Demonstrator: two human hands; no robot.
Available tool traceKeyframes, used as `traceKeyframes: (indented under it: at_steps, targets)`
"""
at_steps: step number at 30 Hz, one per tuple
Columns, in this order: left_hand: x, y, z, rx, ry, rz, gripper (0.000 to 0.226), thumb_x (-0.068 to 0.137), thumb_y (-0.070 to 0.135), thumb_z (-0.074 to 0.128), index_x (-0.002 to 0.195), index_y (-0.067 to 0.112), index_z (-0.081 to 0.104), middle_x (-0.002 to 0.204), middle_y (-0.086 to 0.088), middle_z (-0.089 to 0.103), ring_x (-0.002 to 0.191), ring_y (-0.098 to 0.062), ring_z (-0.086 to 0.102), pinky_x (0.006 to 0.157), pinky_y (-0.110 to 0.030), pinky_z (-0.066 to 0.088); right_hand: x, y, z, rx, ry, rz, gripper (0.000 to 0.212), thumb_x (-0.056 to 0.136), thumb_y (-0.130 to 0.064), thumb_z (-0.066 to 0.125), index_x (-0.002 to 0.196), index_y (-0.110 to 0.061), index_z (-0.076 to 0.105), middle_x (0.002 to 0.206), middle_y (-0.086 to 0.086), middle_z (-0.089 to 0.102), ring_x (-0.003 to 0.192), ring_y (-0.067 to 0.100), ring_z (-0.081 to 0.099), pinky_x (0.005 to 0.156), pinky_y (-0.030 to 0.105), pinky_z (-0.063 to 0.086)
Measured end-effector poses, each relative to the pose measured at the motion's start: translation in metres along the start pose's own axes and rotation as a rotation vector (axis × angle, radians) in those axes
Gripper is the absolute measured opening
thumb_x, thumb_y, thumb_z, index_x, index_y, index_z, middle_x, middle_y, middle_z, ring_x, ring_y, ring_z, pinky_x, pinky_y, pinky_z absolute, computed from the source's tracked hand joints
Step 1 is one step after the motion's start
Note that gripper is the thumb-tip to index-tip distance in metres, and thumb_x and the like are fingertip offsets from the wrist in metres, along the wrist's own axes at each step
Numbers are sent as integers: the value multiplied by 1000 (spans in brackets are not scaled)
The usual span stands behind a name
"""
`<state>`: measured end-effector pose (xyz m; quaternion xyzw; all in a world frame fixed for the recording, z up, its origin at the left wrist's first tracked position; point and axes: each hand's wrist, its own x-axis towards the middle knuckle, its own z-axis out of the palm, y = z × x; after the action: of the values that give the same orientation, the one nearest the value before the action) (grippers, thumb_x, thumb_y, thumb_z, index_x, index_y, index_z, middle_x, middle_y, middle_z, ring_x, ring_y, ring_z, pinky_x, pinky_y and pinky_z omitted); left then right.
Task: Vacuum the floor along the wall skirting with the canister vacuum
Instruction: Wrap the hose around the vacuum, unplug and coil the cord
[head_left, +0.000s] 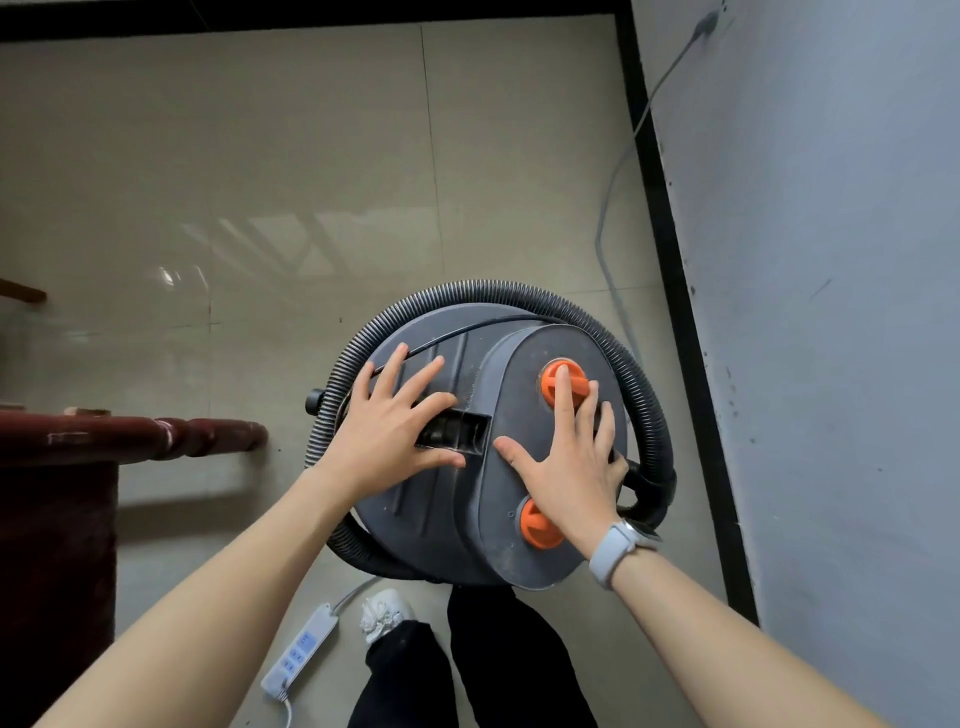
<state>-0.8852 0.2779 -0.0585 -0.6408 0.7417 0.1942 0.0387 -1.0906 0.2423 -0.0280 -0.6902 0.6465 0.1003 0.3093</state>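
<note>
We have barely begun — left hand (395, 426) and right hand (566, 462) lie flat and open on the canister vacuum (467, 499), grasping nothing (hose (613, 332) coiled round it); the skirting (670, 249) beside it awaits.

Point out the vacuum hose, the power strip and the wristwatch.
vacuum hose (524, 291): head view, top of its ribbed loop.
power strip (298, 652): head view, middle of its white body.
wristwatch (618, 551): head view, grey strap.

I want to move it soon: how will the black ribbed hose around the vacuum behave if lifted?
The corrugated hose probably bends floppily, since it curls around the canister vacuum. Loosely coiled, it may spring open or drag.
</note>
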Motion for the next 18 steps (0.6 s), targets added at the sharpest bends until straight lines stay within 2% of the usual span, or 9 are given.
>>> traceKeyframes:
  at_steps: [3, 9, 14, 18]
  targets:
    - [-5, -8, 6, -7, 67, -52, 84, 81, 81, 14, 105, 18, 64, 136, -9, 54, 131, -43, 40, 98, -63, 36, 7, -11, -2, -20, -24, -29, 95, 84, -70, 43, 147, -35, -19, 158, 3, -17, 145, 26, -11, 108, 55, 19]
    - [-16, -36, 6, -65, 156, -212, 85, 81, 81, 14, 110, 16, 61, 139, -10, 51, 133, -43, 36, 98, -64, 33, 39, -49, -6, -59, -63, -177, 94, 84, -68, 45, 147, -36, -17, 159, 4, -15, 146, 28, -11, 107, 58, 19]
    - [-24, -53, 1, -199, 252, -469, 78, 71, 78, 33, 114, 19, 61, 144, -3, 45, 141, -35, 22, 106, -59, 20, 78, -91, -9, -178, -109, -357, 92, 84, -68, 46, 148, -37, -13, 159, 4, -13, 146, 26, -10, 108, 57, 17]
    - [-20, -63, -10, -319, 301, -676, 84, 65, 80, 27, 123, 25, 55, 148, 7, 36, 145, -26, 8, 112, -51, 6, 111, -133, -18, -239, -146, -467, 91, 84, -66, 49, 148, -42, -11, 160, 1, -13, 146, 26, -14, 110, 64, 2]
